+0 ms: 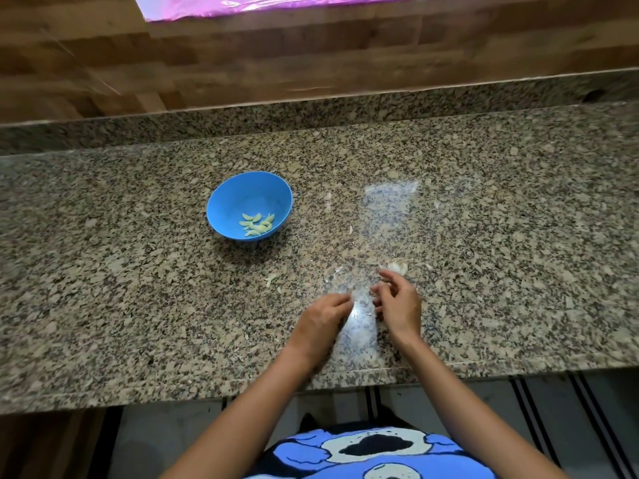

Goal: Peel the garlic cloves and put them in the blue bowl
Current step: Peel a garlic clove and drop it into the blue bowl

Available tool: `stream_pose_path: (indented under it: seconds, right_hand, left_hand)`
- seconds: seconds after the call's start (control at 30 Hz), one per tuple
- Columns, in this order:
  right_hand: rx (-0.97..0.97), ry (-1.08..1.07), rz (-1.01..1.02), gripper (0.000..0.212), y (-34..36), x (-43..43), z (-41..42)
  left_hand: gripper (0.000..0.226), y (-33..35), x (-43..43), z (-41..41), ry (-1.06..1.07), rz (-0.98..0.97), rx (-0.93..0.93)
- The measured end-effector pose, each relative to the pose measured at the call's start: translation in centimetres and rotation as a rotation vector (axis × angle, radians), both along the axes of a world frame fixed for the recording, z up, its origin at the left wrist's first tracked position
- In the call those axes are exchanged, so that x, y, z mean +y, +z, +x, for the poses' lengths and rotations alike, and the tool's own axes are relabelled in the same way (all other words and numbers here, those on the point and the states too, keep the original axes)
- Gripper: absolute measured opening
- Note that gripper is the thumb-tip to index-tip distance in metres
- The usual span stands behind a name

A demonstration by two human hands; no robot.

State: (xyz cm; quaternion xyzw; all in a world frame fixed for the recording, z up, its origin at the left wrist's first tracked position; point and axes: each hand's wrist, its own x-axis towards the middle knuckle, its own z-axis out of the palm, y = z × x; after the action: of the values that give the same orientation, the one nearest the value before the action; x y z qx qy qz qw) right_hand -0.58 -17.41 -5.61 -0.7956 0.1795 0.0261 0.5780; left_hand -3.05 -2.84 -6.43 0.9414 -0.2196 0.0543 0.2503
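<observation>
Blue bowl [221,205] is set well left of curled hands [323,314] [399,302]; their contents cannot be told.

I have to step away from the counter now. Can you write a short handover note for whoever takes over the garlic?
Left hand and right hand: fingers curled, close together over the counter; whether they hold a clove is too small to tell.
Blue bowl, far left of the hands, holds several peeled cloves.
Remaining garlic piece lies just beyond the right hand; skin scraps lie scattered nearby.
Left: peel the rest, drop the cloves in the bowl.
</observation>
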Motion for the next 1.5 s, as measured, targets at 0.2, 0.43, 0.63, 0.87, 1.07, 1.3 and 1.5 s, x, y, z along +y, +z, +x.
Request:
stream_pose_path:
  seconds: [0.2,0.43,0.63,0.87,1.07,1.3,1.5]
  right_hand:
    - [0.046,0.225,0.125,0.031,0.9,1.6,1.2]
    - [0.141,0.265,0.381,0.026,1.9,2.1,3.1]
    - [0.106,0.268,0.417,0.018,2.4,1.9,3.0]
    - [0.166,0.107,0.512,0.009,2.4,1.4,2.9]
    - [0.376,-0.031,0.827,0.015,3.2,1.4,2.2]
    - [0.475,-0.107,0.977,0.012,3.6,1.7,2.1]
    - [0.45,-0.177,0.931,0.015,3.4,1.7,2.0]
  left_hand:
    - [0.017,2.9,-1.1,3.0,0.612,-0.694,0.566]
    - [0.023,5.2,-0.7,4.6,0.717,-1.463,1.038]
    - [0.012,4.2,-0.1,4.5,0.832,-1.431,0.971]
    - [0.02,4.1,0.0,4.1,0.772,-1.65,1.019]
    - [0.019,5.2,-0.4,3.7,0.727,-1.327,0.981]
    - [0.026,5.6,-0.1,4.0,0.666,-1.114,0.903]
    - [0.021,5.5,-0.1,4.0,0.732,-1.157,0.883]
